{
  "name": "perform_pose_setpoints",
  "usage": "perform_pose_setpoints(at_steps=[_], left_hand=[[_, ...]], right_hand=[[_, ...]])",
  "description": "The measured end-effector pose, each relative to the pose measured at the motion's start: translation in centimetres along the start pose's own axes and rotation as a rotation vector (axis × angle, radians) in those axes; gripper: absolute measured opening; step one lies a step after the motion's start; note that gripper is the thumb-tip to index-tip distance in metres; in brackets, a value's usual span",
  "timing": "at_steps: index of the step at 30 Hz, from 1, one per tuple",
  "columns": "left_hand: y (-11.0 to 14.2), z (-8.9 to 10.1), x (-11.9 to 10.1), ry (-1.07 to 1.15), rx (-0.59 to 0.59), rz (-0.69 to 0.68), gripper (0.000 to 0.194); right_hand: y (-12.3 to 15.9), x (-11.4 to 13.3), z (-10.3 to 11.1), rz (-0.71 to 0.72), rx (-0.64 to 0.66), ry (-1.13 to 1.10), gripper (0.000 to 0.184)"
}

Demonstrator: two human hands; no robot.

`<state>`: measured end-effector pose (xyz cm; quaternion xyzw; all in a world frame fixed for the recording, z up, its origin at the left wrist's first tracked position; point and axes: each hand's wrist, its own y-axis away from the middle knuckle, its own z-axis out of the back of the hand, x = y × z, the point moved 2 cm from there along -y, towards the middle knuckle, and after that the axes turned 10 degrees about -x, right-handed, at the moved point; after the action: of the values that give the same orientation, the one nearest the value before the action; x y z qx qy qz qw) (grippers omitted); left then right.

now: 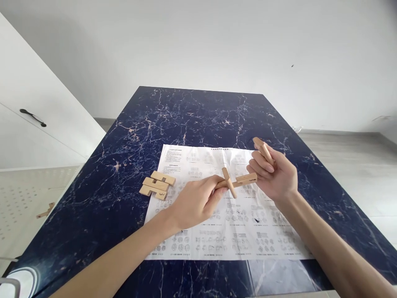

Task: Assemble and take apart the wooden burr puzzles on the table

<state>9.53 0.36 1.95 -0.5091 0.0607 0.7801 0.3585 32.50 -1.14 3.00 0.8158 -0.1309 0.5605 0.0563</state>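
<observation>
Pinching the end of a marked wooden bar (248,179) between the thumb and forefinger of the left hand (194,203), closed down to the thickness of the wood, above the middle of the printed sheet (223,225). Carrying a narrow crosspiece (228,182) across that bar; cannot tell from this side whether locked notch to notch or merely resting there. Gripping a further wooden piece (263,150) in the right hand (281,176), with the fingers curled well in and the thumb pressed against the wood, over the sheet's right side. Noting three notched pieces (157,185) side by side at the sheet's left edge, partly on the paper and partly on the dark marbled tabletop (192,120), with a 3 showing on the nearest. To handle these well, hold the crossed pair steady above the sheet and pinch closer to the crossing, so as not to let the crosspiece tip or slide. Loosen the right-hand curl enough to expose any cut faces, and check notch direction against the sheet's drawings. Align wood with wood before pressing, gently and straight; avoid twisting, likely to work the crossing loose.
</observation>
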Motion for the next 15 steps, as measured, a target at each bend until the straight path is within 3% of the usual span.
perform_pose_setpoints(at_steps=[7,15], left_hand=[[-0.1,0.1,0.3,0.036,0.082,0.026,0.027],[-0.1,-0.1,-0.3,-0.044,0.169,-0.061,0.026]], right_hand=[[-0.2,-0.9,0.6,-0.018,0.111,0.014,0.027],[0.3,-1.3,0.3,-0.107,0.244,0.052,0.033]])
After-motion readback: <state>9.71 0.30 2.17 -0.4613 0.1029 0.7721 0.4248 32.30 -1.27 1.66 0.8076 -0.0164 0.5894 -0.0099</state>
